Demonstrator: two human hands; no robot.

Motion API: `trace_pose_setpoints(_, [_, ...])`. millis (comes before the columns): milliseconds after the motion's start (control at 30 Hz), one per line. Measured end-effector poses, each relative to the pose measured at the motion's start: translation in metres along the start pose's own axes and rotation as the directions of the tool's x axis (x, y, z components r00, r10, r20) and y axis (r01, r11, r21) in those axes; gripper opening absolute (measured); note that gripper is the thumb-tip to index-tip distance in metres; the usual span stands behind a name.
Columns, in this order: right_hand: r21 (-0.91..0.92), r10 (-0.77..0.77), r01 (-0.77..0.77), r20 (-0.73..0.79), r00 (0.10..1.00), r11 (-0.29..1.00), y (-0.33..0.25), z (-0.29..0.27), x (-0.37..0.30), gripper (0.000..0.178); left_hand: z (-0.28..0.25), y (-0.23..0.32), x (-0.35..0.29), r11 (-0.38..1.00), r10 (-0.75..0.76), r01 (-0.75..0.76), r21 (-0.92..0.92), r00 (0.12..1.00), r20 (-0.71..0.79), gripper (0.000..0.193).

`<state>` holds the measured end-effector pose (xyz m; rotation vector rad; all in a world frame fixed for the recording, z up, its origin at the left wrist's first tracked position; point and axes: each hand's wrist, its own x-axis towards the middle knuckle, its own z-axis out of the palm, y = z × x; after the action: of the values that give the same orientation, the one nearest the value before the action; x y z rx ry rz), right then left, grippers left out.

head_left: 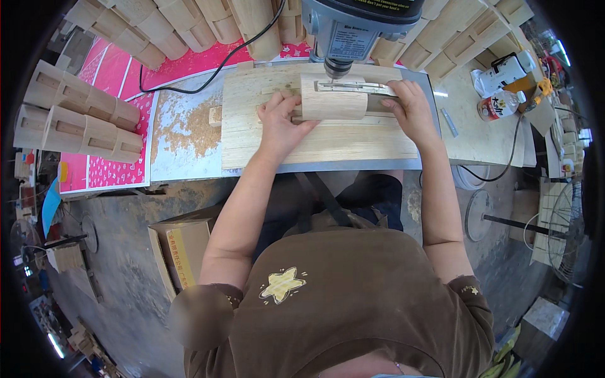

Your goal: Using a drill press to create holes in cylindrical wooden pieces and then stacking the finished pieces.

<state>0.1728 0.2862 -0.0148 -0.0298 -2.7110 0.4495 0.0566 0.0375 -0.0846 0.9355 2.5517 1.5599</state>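
Observation:
A pale wooden cylinder [334, 107] lies on its side on a wooden board, below the chuck [338, 67] of a grey-blue drill press [356, 38]. Along its top rests a narrow, shiny slotted metal strip [356, 87], slightly tilted, its right end beyond the cylinder. My left hand [282, 123] grips the cylinder's left end, thumb at its near edge. At the other side my right hand [413, 110] pinches the strip's right end between thumb and fingers. The drill's tip is close to the strip; I cannot tell whether they touch.
Rows of slotted wooden cylinders [94, 135] stand at left and along the back. Sawdust [189, 129] covers the left of the table, near a black cable [208, 79]. A bottle [501, 106] and a small blue-grey tool [449, 122] lie at right. A cardboard box [183, 249] sits below.

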Motion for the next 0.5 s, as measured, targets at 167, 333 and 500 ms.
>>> trace_pose_setpoints(167, [0.064, -0.006, 0.008, -0.035, 0.999, 0.998, -0.001, 0.002, 0.000, 0.029, -0.055, -0.010, -0.018, 0.997, 0.045, -0.049, -0.067, 0.997, -0.067, 0.037])
trace_pose_setpoints(333, [0.053, -0.052, 0.056, -0.076, 0.996, 0.997, 0.003, 0.005, 0.000, 0.030, -0.145, -0.038, -0.048, 0.908, -0.176, 0.073, -0.412, 0.960, -0.218, 0.032])
trace_pose_setpoints(500, [0.041, -0.033, 0.035, -0.040, 0.999, 0.999, -0.012, 0.003, -0.002, 0.032, -0.202, 0.004, -0.074, 0.568, -0.576, 0.334, -0.753, 0.814, -0.074, 0.038])
